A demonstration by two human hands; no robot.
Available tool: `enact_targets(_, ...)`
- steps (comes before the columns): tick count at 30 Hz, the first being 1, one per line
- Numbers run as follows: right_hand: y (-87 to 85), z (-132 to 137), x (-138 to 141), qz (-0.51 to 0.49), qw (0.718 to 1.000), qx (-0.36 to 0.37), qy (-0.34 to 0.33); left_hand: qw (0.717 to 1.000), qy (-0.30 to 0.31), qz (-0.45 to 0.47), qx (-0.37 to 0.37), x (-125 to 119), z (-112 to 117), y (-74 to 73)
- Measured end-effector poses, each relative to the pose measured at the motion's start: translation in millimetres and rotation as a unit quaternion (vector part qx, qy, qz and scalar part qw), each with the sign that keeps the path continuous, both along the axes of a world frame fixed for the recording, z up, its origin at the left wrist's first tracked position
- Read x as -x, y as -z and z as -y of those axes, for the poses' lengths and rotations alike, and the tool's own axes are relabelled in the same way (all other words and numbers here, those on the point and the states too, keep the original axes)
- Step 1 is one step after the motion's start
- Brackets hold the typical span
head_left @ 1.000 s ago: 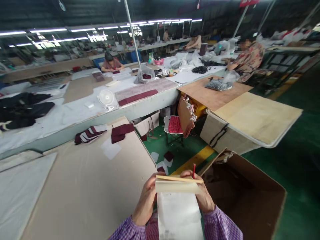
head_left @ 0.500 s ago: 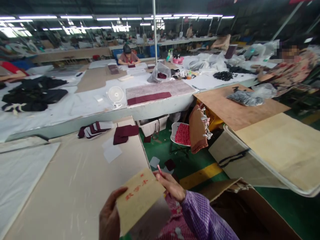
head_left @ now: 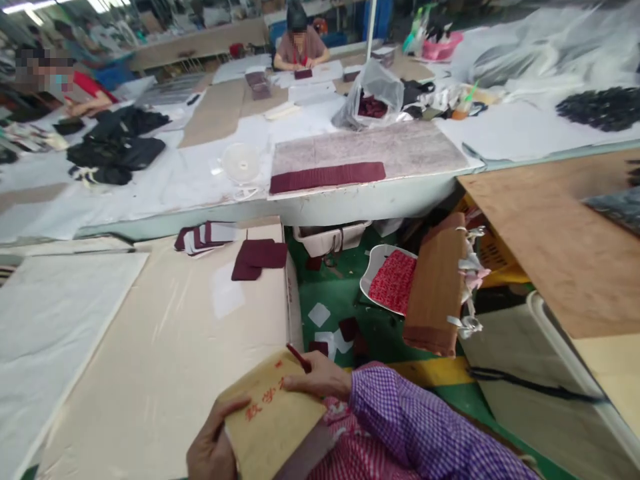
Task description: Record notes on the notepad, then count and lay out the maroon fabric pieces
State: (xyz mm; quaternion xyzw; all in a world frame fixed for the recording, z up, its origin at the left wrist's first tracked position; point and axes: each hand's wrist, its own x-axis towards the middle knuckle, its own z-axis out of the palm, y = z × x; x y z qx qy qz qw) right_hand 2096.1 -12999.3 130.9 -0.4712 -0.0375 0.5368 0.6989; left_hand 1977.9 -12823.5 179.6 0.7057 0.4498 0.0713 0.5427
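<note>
A tan paper-covered notebook (head_left: 275,420) with red characters on its cover is held low in front of me, tilted. My left hand (head_left: 215,440) is closed on its left edge, the thumb lying on the cover. My right hand (head_left: 323,377) holds a dark red pen (head_left: 299,358), its end pointing up and left. The right fingers also rest against the notebook's upper right part. A greyish flat piece (head_left: 313,453) shows beneath the notebook; I cannot tell what it is.
Maroon fabric pieces (head_left: 260,259) lie on the cream-covered table (head_left: 165,360) at left. A stool (head_left: 377,277) with a red cushion stands beyond, by a brown board (head_left: 435,287). On the long white table are a small fan (head_left: 241,163) and a maroon strip (head_left: 327,178). Co-workers sit farther off.
My view has turned left and down, bringing the tables closer. The right hand has moved further over the notebook's cover with the pen. The left hand keeps its grip.
</note>
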Motion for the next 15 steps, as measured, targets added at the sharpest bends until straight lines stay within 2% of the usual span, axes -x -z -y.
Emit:
enact_targets(2, 6.3, 15.4, -14.9, -0.011, 0.999, 0.016, -0.033, 1.000, -0.019, -0.005, -0.006, -18.6, 16.5, -2.8)
enact_targets(6, 20.3, 32.0, -36.5, 0.031, 0.992, 0.024, -0.118, 0.991, -0.132, -0.018, 0.006, -42.4, 43.1, -11.3)
enact_targets(9, 24.2, 37.3, -51.0, 0.062, 0.988, -0.005, -0.139, 0.980, -0.198, -0.019, 0.032, -53.8, 57.0, -14.5)
enact_targets(12, 25.0, 39.6, -67.8, 0.083, 0.984, -0.028, -0.154, 0.971, -0.233, -0.010, 0.044, -65.8, 60.8, -9.5)
enact_targets(15, 26.1, 40.7, -90.0, 0.085, 0.986, -0.019, -0.143, 0.963, -0.246, -0.001, 0.107, -86.0, 56.8, 1.5)
